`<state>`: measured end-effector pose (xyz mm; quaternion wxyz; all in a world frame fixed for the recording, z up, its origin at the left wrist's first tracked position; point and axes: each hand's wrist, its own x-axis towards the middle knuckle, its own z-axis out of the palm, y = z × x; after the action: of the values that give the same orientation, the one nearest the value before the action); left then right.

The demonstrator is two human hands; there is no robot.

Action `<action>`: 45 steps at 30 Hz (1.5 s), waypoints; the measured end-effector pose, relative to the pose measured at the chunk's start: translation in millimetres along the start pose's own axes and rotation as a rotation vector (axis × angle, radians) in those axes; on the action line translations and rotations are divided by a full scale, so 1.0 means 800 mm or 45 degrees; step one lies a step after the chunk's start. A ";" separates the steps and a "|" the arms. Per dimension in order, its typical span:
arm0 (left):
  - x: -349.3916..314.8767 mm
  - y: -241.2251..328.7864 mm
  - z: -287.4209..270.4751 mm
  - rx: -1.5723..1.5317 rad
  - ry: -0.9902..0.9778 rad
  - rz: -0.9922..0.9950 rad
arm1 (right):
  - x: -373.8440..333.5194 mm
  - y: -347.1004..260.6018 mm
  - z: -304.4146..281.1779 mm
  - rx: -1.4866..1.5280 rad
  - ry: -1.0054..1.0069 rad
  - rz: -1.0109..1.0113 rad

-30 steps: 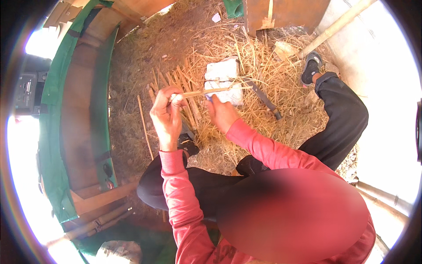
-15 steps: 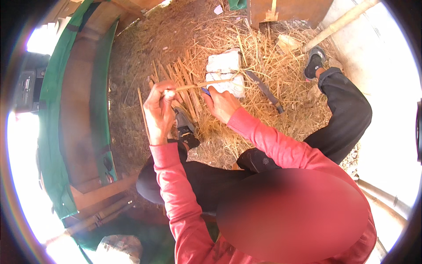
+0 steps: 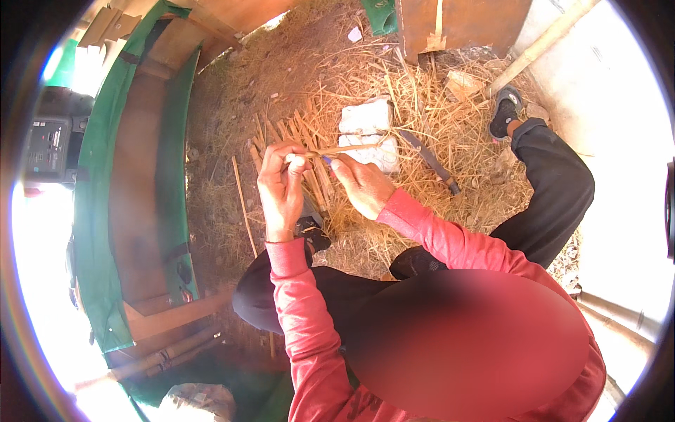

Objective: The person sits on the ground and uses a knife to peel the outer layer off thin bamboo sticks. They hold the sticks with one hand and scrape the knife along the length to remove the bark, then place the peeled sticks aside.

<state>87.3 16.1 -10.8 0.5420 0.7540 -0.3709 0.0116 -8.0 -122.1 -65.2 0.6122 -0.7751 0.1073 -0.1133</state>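
Observation:
My left hand (image 3: 280,184) is closed, pinching a thin wooden or bamboo strip (image 3: 354,148) between thumb and fingers. The strip points rightward, in front of two white blocks (image 3: 367,117) on the ground. My right hand (image 3: 364,186) is closed around a small tool with a blue part (image 3: 326,160) showing by the thumb, held against the strip near the left fingers. The rest of this tool is hidden, so its exact kind cannot be made out. Right of the blocks lies a machete-like blade (image 3: 425,157) with a dark handle.
Loose strips (image 3: 309,151) lie on the straw-strewn ground beyond my left hand. A long stick (image 3: 245,205) rests farther left. Green-edged boarding (image 3: 105,211) runs along the left side. At the upper right, a pole (image 3: 541,48) leans near a pale wall. My legs frame the work area.
My two hands have come closer together along the strip. The whole view has shifted a little, so the surroundings appear farther right and lower.

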 end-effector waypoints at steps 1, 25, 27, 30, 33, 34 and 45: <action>-0.003 0.004 0.000 -0.024 0.017 -0.023 | -0.002 -0.008 0.004 0.026 0.004 -0.048; -0.007 0.022 0.017 -0.031 0.232 -0.080 | 0.007 0.010 0.009 -0.303 -0.050 -0.129; -0.006 0.020 0.023 -0.036 0.245 -0.075 | 0.006 0.048 0.022 -0.350 0.116 -0.248; -0.015 0.021 0.019 0.030 0.225 -0.064 | 0.013 0.091 0.004 -0.388 -0.041 0.163; -0.006 0.025 0.037 0.087 0.164 -0.019 | 0.026 0.168 0.006 -0.509 0.028 0.301; -0.005 0.020 0.028 0.002 0.219 -0.072 | 0.018 0.144 0.011 -0.398 -0.011 0.261; -0.009 0.015 0.022 0.027 0.364 -0.115 | 0.014 0.074 0.027 -0.328 0.041 0.003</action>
<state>68.8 4.1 -11.3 0.5814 0.7662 -0.2553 0.0983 7.5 -118.9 -126.9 0.5060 -0.8452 0.1316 -0.1103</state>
